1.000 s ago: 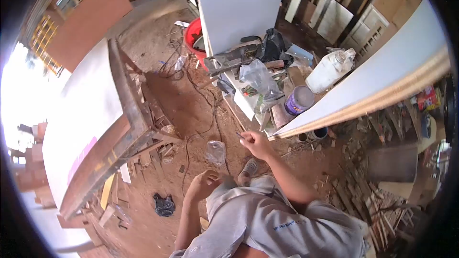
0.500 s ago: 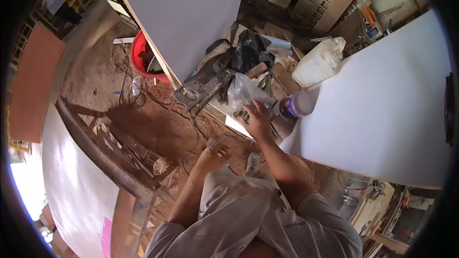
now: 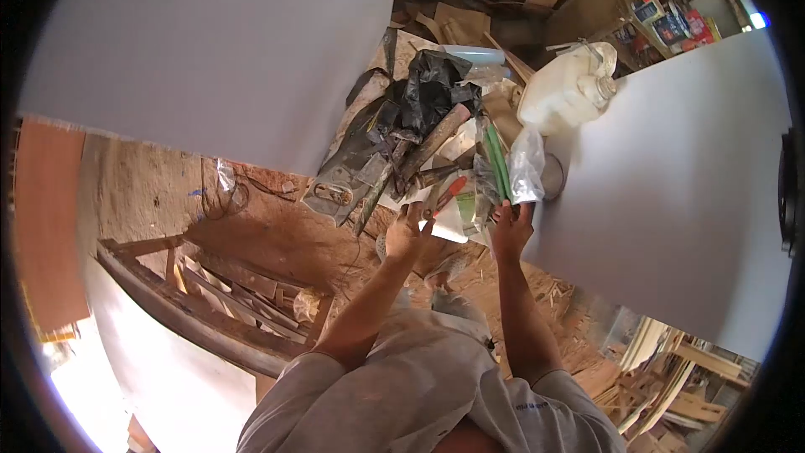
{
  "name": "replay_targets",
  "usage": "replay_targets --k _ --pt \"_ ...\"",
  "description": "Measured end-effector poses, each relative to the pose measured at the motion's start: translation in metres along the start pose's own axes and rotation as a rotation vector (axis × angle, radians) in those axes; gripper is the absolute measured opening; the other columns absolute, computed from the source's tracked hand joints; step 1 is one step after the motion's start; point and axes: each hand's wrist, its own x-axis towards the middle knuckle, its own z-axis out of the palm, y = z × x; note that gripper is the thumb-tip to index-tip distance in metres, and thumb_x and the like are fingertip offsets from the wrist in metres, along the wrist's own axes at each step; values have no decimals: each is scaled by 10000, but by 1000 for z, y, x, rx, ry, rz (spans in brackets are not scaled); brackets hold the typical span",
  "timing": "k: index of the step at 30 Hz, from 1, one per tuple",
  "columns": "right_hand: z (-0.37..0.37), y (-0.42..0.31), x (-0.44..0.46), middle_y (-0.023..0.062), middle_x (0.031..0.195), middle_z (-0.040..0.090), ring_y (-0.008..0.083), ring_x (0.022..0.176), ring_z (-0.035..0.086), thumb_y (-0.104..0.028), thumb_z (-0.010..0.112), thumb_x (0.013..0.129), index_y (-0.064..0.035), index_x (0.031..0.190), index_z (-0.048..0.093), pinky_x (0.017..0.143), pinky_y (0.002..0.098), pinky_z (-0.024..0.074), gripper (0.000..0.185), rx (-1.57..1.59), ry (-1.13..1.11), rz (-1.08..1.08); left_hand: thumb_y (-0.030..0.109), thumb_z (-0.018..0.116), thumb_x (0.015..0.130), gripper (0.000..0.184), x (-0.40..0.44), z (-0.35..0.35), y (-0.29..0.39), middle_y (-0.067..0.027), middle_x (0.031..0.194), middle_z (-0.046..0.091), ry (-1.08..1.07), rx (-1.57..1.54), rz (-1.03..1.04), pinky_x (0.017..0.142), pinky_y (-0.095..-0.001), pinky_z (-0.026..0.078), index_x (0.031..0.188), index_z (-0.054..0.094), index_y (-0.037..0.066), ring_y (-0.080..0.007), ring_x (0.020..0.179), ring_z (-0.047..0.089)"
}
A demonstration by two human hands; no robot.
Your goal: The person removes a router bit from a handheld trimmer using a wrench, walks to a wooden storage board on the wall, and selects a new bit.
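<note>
My left hand point(image 3: 406, 233) is closed at the near edge of the cluttered board, its fingertips by a thin brownish piece. I cannot make out exactly what it grips. A red-orange handle-like piece point(image 3: 452, 193) lies just beyond those fingertips. My right hand point(image 3: 511, 231) is closed around the lower end of a long, narrow green object point(image 3: 496, 164), which points away from me. A crumpled clear plastic bag point(image 3: 527, 164) sits right beside it, partly covering a round tub point(image 3: 553, 176). Left of the green object lies a hammer-like wooden handle point(image 3: 444, 138).
A white jug point(image 3: 566, 88) stands behind the tub, and a black plastic bag point(image 3: 436, 80) lies farther back. Large pale panels rise at left point(image 3: 210, 50) and right point(image 3: 671, 193). A handsaw point(image 3: 335, 197) overhangs the board's left edge; a wooden frame point(image 3: 201, 310) stands lower left.
My left hand has risen from near my legs to the board's edge. My right hand has moved right and now grips the green object. The clear bag has shifted right, over the tub.
</note>
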Motion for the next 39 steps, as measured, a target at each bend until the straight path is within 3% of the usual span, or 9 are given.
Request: replay_targets --k 10,15,18,21,22,26,32,36,39 --pt "-2 3 -9 170 966 665 275 754 680 -56 735 894 45 1258 577 711 424 569 410 -352 169 -123 228 822 860 465 5 7 2 -172 1120 714 -206 -85 167 843 -500 584 1259 619 102 -388 1033 703" --pt "2 -24 -55 86 892 556 211 718 517 -95 793 899 -5 1177 578 630 345 474 363 -340 142 -119 223 794 885 438 7 -62 28 -153 1217 696 137 263 302 952 -473 552 1274 645 88 -332 1185 652" --pt "19 -35 -76 144 989 613 282 910 632 -160 791 902 -49 1150 616 839 436 530 323 -230 -268 148 220 767 901 391 21 -95 26 -155 1215 701 282 444 264 934 -488 558 1255 650 103 -340 1168 663" --pt "56 -49 -70 144 1115 638 307 945 665 -133 802 898 -86 1246 642 796 411 579 386 -299 -335 -421 193 765 896 384 33 -111 -3 -165 1164 722 173 273 26 899 -490 564 1253 654 104 -367 1096 693" --pt "68 -60 -65 173 1192 622 351 1095 626 -172 803 891 -97 1269 641 911 458 544 418 -327 -375 -429 181 768 892 390 39 -115 -17 -169 1145 730 99 171 -82 886 -489 566 1258 654 105 -377 1071 703" --pt "93 -110 -25 239 1369 547 437 1359 492 -197 833 827 -123 1311 638 1130 562 415 527 -519 -419 -679 121 750 901 334 50 -143 -28 -177 1081 748 166 138 88 791 -466 584 1223 685 63 -405 921 727" --pt "100 -83 -7 242 1355 545 446 1377 463 -69 794 742 -66 1229 631 1150 603 358 514 -623 -421 -535 166 741 960 302 38 -141 -29 -178 1007 769 164 -54 -117 803 -399 588 1215 694 12 -303 899 757" --pt "120 -103 -13 248 1358 549 440 1362 475 -221 806 749 -38 1239 630 1129 602 367 552 -547 -434 -605 179 740 977 283 35 -119 -46 -129 967 755 222 -154 -64 785 -356 567 1196 692 7 -222 835 709" --pt "141 -119 -31 237 1555 445 455 1517 324 -361 883 718 -51 1328 615 1220 622 286 735 -600 -546 -649 151 720 991 263 36 -115 -51 -135 961 755 258 -78 3 787 -374 571 1210 681 9 -231 838 718"
